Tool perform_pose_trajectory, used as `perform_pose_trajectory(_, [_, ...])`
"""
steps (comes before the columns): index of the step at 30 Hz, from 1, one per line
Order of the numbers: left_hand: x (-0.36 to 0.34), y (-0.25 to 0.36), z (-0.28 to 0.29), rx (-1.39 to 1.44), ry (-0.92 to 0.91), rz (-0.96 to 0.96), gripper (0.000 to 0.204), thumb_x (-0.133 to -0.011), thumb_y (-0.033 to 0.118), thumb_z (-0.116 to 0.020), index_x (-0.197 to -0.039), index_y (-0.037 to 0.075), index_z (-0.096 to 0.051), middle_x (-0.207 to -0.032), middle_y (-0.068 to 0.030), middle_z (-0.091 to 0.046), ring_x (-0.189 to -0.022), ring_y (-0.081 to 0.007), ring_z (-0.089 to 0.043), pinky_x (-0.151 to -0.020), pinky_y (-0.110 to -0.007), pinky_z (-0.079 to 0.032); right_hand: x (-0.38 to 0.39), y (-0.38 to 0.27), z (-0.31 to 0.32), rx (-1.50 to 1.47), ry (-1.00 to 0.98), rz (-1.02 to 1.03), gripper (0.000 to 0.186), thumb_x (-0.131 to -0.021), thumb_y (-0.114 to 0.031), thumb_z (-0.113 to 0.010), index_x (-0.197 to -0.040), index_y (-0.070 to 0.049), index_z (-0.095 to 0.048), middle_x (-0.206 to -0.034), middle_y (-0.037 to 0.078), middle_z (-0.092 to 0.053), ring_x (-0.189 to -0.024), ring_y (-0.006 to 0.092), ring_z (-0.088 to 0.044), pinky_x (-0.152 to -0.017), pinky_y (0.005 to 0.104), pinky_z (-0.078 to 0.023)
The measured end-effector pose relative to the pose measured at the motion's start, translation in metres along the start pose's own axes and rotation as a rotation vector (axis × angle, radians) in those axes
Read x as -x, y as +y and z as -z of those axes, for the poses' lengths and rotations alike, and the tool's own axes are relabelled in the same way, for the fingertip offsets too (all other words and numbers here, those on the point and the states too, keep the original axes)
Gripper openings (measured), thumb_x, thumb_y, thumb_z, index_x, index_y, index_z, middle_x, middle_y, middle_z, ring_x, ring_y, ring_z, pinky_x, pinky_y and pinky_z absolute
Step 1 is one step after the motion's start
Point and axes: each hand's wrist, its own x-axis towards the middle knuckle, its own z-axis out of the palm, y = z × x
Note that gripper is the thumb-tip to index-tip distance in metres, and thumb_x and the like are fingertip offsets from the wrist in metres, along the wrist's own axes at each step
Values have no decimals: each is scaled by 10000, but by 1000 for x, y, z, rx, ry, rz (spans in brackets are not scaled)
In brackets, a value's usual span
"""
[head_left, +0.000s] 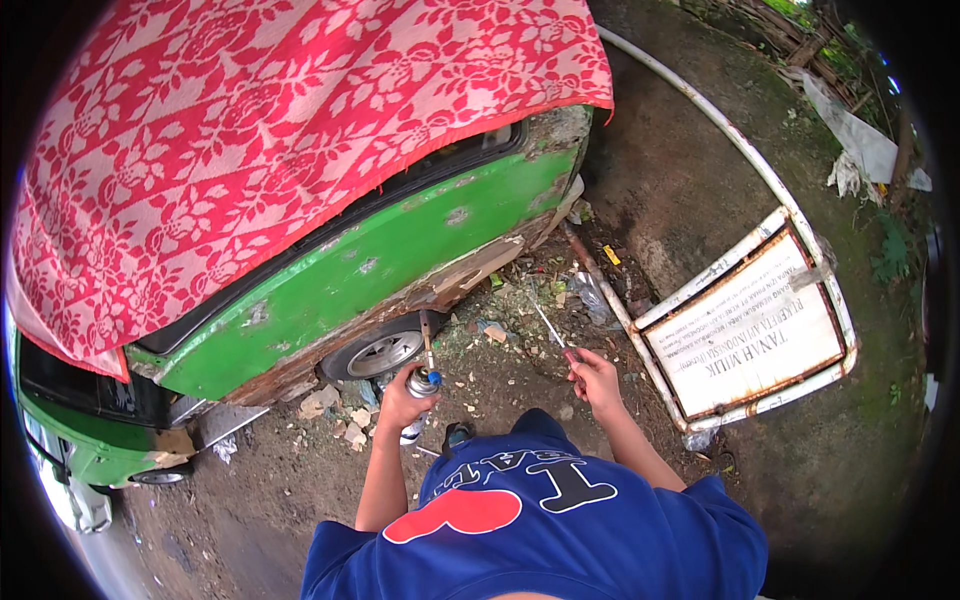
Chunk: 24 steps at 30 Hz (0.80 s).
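Observation:
My left hand (399, 404) is wrapped round a gas blowtorch (422, 384), a can topped with a blue knob and a metal nozzle that points up and away from me. No flame can be made out. Farther right, my right hand (596, 384) grips a screwdriver (551, 327) by its reddish handle, the thin shaft slanting forward and left. Both tools are held in the air, apart from each other. Ahead of the blowtorch stands a green car (390, 265) with scraped patches and bare, rusty lower edges. Its wheel (385, 350) lies just beyond my left hand.
A red and pink floral cloth (300, 130) covers the car's roof and upper windows. At the right lies a rusty white pipe frame (745, 150) with a sign board (740, 325). Paint flakes, rubble and plastic scraps (590, 300) litter the dirt ground. Another green vehicle (95, 420) is at far left.

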Motion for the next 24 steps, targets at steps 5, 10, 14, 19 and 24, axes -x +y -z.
perform_pose_trajectory(5, [-15,0,2,-264,140,-377,757,-594,267,-879,-1252,22,-599,-1032,-152,-720,-940,-216,-702,-859,-348,-536,-7,7,7,-97,-14,21,318,-929,-106,-571,-1227,-31,-652,-748,16,-631,-468,65,-499,-409,206,-349])
perform_pose_trajectory(10, [-31,12,-3,-180,49,-252,750,-598,267,-869,-1250,16,-597,-1073,-151,-710,-979,-217,-690,-885,-346,-526,-4,12,17,-139,59,131,345,-954,-92,-556,-1296,-68,-594,-912,9,-670,-709,65,-588,-577,211,-431])
perform_pose_trajectory(14, [-47,31,-16,-159,-10,-264,744,-598,260,-871,-1246,16,-599,-1095,-148,-702,-992,-216,-683,-894,-344,-524,-6,20,36,-182,92,119,408,-967,-103,-543,-1373,-101,-512,-1036,29,-666,-882,102,-626,-671,252,-486])
perform_pose_trajectory(19, [-60,57,-45,-249,-31,-308,745,-588,254,-882,-1247,44,-606,-1108,-147,-700,-1013,-237,-682,-908,-353,-523,-15,14,59,-206,140,86,414,-968,-101,-545,-1379,-123,-501,-1070,26,-665,-932,115,-636,-689,288,-507])
perform_pose_trajectory(24, [-70,80,-90,-200,-47,-250,746,-593,248,-884,-1259,65,-601,-1142,-166,-685,-1074,-252,-663,-944,-368,-506,-43,9,100,-205,105,80,405,-962,-89,-551,-1365,-108,-513,-1072,28,-662,-951,119,-642,-703,284,-510])
